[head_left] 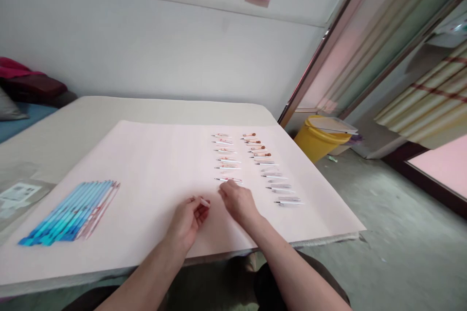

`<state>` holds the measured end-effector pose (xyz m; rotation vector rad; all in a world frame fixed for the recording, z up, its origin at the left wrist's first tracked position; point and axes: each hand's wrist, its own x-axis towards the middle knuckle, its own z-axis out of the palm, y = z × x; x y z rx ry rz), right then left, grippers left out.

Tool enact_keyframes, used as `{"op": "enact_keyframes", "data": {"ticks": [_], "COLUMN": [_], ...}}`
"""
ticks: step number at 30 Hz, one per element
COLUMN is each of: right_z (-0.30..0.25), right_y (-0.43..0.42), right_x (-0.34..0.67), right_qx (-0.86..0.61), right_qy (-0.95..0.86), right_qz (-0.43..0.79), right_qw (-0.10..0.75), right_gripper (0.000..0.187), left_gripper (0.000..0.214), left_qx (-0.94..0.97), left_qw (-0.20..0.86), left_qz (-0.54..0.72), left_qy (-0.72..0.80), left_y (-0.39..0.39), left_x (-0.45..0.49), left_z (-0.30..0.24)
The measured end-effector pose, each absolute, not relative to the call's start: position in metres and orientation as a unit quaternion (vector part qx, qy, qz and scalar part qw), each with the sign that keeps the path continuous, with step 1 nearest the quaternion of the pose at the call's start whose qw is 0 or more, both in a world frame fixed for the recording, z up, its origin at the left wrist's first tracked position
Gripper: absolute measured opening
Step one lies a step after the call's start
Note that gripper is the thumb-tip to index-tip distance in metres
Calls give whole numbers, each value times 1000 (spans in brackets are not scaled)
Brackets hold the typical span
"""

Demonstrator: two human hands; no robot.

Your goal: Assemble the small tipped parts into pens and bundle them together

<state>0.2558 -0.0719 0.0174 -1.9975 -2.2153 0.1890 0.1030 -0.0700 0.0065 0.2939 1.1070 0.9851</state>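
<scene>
My left hand is closed around a short, pale pen part, whose end sticks out between thumb and fingers. My right hand has its fingers bunched together at the near end of a column of thin pen refills. They touch or nearly touch the nearest refill; what they pinch, if anything, is hidden. Right of it runs a second column of pen parts, with brown-topped pieces at the far end and clear barrels with white refills nearer me.
Blue pens and a few pinkish pens lie side by side at the left. A plastic bag with a label is at the left edge. White sheeting covers the table. A yellow bin stands beyond the right edge.
</scene>
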Motion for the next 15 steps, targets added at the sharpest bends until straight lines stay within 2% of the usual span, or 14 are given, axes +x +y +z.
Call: {"op": "enact_keyframes", "data": {"ticks": [6,15], "right_z": [11,2], "right_y": [-54,-49], "right_x": [282,273], "right_qx": [-728,-729], "right_qy": [-684,-682], "right_qz": [37,42], "right_qw": [-16,-33], "right_gripper": [23,28], "left_gripper": [5,3], "left_qx": [139,153], "left_qw": [730,735], "left_qz": [436,431], "left_qy": [508,500], "left_y": [-68,-71], "left_x": [98,96], "left_z": [14,17]}}
